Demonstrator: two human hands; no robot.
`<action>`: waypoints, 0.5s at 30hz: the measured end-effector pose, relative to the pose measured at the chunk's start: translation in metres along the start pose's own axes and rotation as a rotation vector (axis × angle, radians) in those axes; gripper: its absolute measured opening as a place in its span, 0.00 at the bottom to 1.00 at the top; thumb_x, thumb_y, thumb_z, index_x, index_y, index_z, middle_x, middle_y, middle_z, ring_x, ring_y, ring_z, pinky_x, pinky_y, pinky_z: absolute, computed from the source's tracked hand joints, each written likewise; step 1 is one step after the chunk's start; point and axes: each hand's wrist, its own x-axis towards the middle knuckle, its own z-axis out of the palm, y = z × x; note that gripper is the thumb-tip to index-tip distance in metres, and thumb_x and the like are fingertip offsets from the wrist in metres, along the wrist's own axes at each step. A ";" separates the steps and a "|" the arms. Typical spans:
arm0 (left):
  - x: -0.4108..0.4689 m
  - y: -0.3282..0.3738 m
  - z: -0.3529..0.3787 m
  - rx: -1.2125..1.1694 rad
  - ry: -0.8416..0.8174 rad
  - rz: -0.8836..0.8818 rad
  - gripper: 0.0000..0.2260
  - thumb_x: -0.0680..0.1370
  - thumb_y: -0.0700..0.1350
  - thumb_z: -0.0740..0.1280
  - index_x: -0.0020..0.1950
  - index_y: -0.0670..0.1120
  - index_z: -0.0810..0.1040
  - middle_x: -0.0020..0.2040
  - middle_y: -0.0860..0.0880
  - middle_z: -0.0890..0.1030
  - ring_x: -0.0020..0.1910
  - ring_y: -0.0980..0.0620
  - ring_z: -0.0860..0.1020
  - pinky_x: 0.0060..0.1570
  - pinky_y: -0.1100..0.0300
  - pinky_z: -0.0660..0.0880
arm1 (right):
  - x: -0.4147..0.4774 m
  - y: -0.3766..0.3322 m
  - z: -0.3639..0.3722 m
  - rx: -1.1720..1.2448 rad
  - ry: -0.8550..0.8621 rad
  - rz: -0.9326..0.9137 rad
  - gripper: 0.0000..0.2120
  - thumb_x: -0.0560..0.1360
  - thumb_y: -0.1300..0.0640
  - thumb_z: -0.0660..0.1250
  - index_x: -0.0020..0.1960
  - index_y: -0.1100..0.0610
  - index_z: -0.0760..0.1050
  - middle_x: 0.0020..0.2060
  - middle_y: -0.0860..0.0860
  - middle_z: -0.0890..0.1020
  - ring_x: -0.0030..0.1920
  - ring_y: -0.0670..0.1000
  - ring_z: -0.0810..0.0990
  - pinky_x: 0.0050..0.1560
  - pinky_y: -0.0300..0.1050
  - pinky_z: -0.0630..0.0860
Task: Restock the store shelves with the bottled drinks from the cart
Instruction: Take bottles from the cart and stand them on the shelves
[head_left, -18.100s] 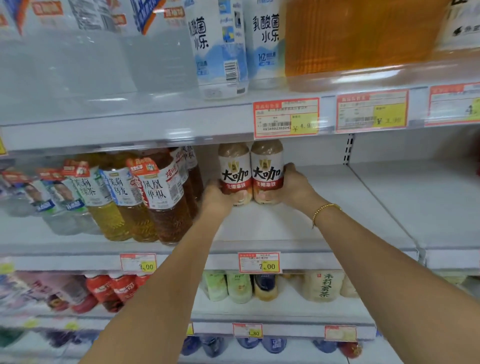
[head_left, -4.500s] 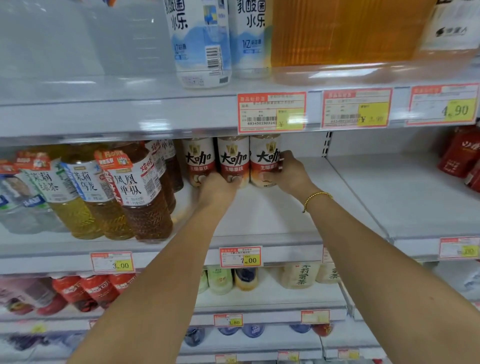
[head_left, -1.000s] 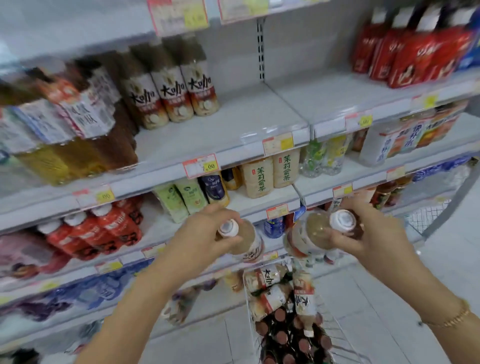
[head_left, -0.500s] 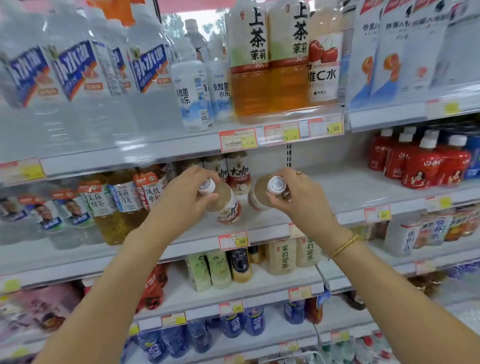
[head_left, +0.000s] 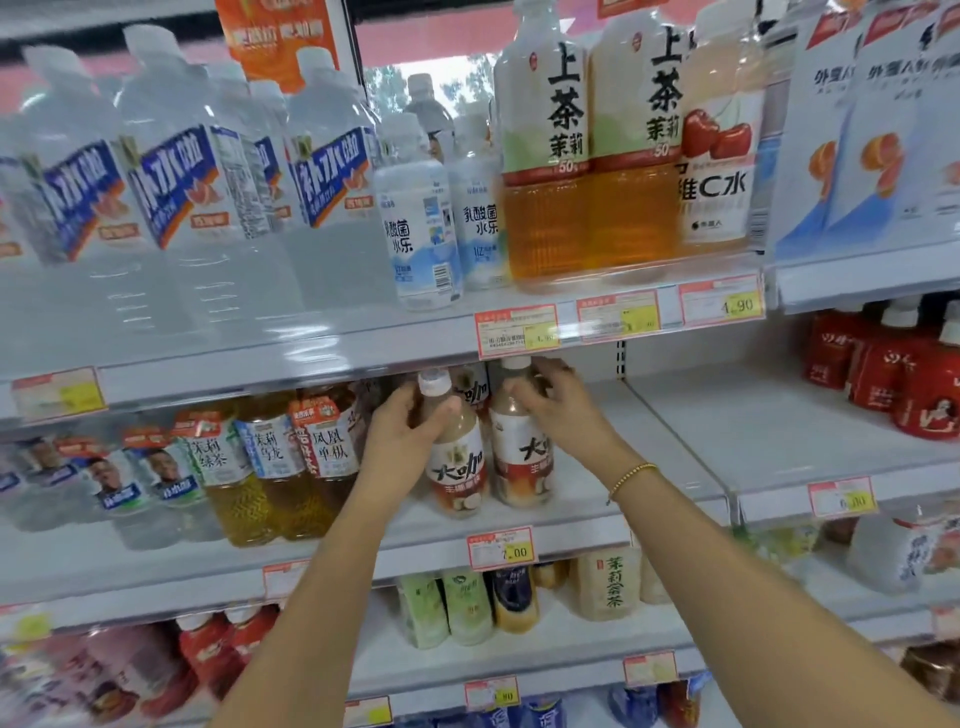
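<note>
Store shelving stacked with bottled drinks fills the view, and on the middle shelf (head_left: 675, 499) stand two milky-brown bottles with white caps and red-and-white labels. Both arms reach up and forward; the left hand (head_left: 402, 441) curls round the neck of the left bottle (head_left: 457, 467). The right hand (head_left: 558, 410) grips the upper part of the right bottle (head_left: 519, 457), both upright, side by side.

Both bare arms reach up and forward, forearms converging. The left hand (head_left: 410, 436) curls round the neck of the left bottle (head_left: 460, 467). The right hand (head_left: 558, 410), a bracelet (head_left: 631, 475) at its wrist, grips the shoulder of the right bottle (head_left: 522, 457).
</note>
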 end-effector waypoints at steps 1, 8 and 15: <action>0.005 -0.005 0.003 -0.012 0.010 -0.026 0.14 0.75 0.45 0.69 0.59 0.52 0.75 0.52 0.56 0.80 0.55 0.55 0.79 0.59 0.54 0.75 | 0.004 0.002 0.006 0.032 -0.023 0.010 0.10 0.76 0.54 0.64 0.56 0.54 0.75 0.54 0.54 0.80 0.56 0.53 0.78 0.55 0.42 0.73; 0.005 -0.053 0.015 0.152 0.034 -0.102 0.38 0.64 0.51 0.78 0.70 0.51 0.64 0.63 0.53 0.72 0.60 0.55 0.71 0.61 0.59 0.69 | -0.013 0.027 0.009 0.093 -0.198 0.049 0.37 0.70 0.60 0.72 0.73 0.50 0.57 0.64 0.44 0.72 0.63 0.42 0.71 0.63 0.35 0.68; -0.002 -0.081 0.019 0.189 0.192 -0.215 0.35 0.65 0.52 0.77 0.66 0.43 0.67 0.54 0.49 0.79 0.54 0.50 0.78 0.55 0.52 0.77 | -0.024 0.053 0.030 -0.167 -0.161 0.219 0.36 0.64 0.58 0.77 0.67 0.58 0.64 0.61 0.53 0.78 0.60 0.52 0.76 0.58 0.43 0.72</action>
